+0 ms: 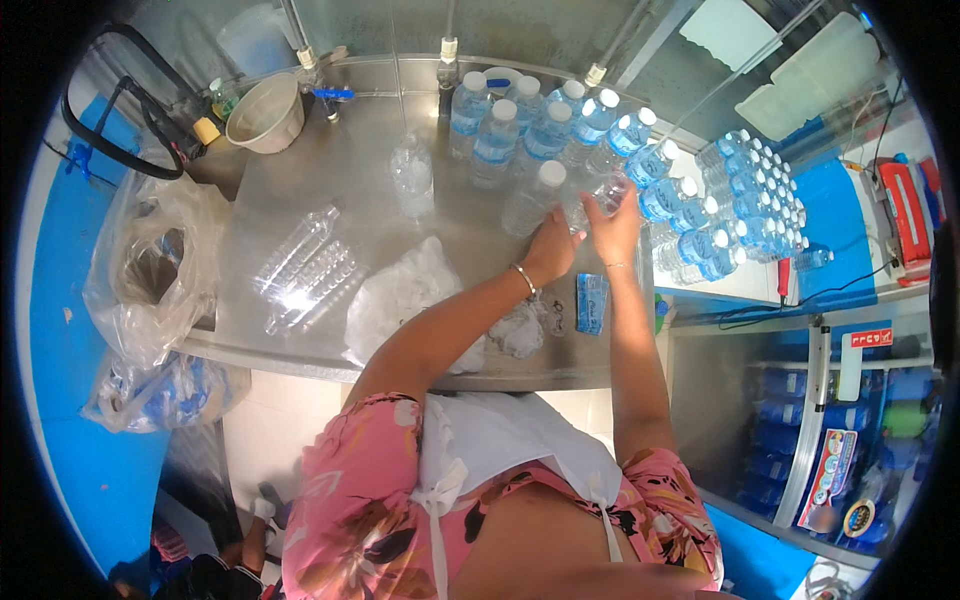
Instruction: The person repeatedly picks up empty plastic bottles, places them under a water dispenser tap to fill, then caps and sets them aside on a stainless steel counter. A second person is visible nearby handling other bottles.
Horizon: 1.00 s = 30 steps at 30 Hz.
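Note:
Both my hands are around a clear plastic bottle (576,204) without a visible blue label, near the steel counter's right side. My right hand (616,229) is curled at its right end. My left hand (553,246) lies at its lower left, beside an upright unlabelled bottle (529,202) with a white cap. Whether the left fingers grip either bottle cannot be told. Labelled water bottles (493,146) stand just behind. A stack of blue labels (592,304) lies between my forearms. Left of them are a crumpled clear wrap (519,334) and a white plastic bag (405,289).
Under a filler pipe stands a bottle (412,180). Empty bottles (311,266) lie at left, near a plastic basin (267,116) and a large clear bag (157,262). More bottles (750,195) crowd the right shelf. A person (225,574) is at lower left.

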Motion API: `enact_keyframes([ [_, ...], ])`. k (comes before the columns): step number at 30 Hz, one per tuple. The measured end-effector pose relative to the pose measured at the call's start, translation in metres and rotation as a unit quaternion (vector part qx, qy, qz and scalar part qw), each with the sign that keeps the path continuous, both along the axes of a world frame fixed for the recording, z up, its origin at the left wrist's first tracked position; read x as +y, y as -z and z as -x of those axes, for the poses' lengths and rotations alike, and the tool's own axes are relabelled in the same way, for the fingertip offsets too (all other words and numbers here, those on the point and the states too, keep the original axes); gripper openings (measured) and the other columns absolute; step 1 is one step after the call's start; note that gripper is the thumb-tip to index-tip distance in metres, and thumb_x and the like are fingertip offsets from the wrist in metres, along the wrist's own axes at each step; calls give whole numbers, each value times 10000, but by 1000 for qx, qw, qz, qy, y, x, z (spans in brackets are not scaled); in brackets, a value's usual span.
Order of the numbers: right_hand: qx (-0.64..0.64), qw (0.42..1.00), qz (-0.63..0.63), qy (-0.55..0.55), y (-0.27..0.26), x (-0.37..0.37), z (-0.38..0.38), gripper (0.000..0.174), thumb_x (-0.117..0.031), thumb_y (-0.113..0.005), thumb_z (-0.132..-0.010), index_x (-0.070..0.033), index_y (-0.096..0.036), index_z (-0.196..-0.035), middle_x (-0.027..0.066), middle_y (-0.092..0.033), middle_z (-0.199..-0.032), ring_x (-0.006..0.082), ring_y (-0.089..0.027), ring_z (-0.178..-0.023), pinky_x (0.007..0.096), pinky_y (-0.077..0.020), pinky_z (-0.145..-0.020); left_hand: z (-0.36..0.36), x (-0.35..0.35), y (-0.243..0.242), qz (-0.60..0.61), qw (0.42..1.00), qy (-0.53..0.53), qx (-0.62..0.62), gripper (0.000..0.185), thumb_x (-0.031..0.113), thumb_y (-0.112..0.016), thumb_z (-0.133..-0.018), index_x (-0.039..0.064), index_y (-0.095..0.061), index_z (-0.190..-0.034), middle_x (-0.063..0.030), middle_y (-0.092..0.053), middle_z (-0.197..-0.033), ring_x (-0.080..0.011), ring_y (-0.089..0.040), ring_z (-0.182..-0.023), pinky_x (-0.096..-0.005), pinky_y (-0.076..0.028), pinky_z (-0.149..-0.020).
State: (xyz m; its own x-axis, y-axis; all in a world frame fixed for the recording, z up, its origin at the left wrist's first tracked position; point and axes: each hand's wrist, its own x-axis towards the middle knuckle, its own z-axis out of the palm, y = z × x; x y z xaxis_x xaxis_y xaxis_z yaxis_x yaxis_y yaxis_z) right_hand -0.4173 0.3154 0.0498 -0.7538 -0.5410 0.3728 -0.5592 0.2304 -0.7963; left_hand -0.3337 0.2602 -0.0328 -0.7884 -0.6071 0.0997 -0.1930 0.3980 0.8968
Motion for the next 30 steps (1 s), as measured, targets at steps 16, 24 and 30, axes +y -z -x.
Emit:
enact_keyframes([
  [16,137,989,-27,-55,-33,5,16,653,-237,-830,-732,6,-462,-1214,207,-626,-1094,312,-660,-930,373,-530,-795,-56,-73,-103,348,924,6,159,417,161,-611,-864,70,-528,-1263,-94,-521,-1321,-294,-546,-1146,-394,-471,-925],
  [24,200,979,-18,-28,-38,7,14,644,-267,-819,-749,-4,-478,-1228,188,-652,-1024,276,-674,-859,346,-531,-740,-56,-69,-94,319,935,-14,152,356,136,-563,-900,78,-546,-1251,-86,-531,-1331,-276,-570,-1131,-380,-492,-903],
  [30,103,971,-213,-37,-42,6,25,655,-340,-792,-770,-7,-483,-1242,193,-666,-993,260,-671,-820,332,-530,-681,-57,-67,-97,317,936,-21,153,359,121,-545,-910,80,-537,-1266,-69,-511,-1363,-279,-572,-1128,-383,-501,-888],
])
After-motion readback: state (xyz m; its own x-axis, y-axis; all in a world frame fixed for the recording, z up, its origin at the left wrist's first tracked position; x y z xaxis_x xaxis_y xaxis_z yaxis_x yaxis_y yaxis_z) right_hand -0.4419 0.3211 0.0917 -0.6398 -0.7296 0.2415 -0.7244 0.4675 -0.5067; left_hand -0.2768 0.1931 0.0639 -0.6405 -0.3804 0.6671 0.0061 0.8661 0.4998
